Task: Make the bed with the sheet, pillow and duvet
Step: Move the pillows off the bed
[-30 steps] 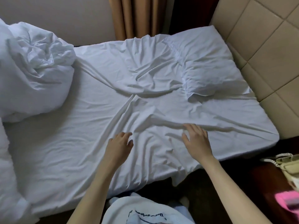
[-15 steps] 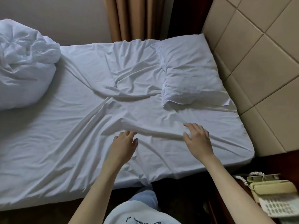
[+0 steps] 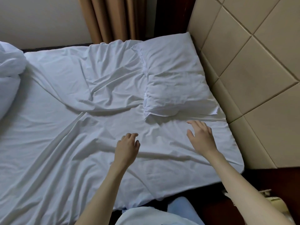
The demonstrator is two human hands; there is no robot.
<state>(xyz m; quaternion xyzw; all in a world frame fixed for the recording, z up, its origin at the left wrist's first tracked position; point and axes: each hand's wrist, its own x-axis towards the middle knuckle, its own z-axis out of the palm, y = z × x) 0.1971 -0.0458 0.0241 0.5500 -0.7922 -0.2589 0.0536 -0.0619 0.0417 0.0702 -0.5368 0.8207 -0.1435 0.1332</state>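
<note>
Two hands hover low over the near part of the bed, and neither grasps anything. The left hand (image 3: 127,147) has its fingers loosely curled just above or on the sheet (image 3: 48,143); whether the fingertips touch the cloth cannot be told. The right hand (image 3: 201,137) is spread flat with straight fingers, pointing toward the pillow (image 3: 175,82).

Outward from the hands, the sheet covers the mattress but lies badly creased. One long ridge runs from the near left up toward the middle, and a bunched fold sits beyond the left hand, just beside the pillow's left edge. The pillow lies at the head end against the padded headboard (image 3: 251,70), its long side running away from the person along that board. Its near corner is close ahead of the right hand, so that hand looks the nearer one for shifting it, while the left hand is nearer the creases. The duvet (image 3: 9,75) is heaped at the far left, well apart from both hands.

By my reading, sheet smoothing is under way and the duvet is not yet spread.
</note>
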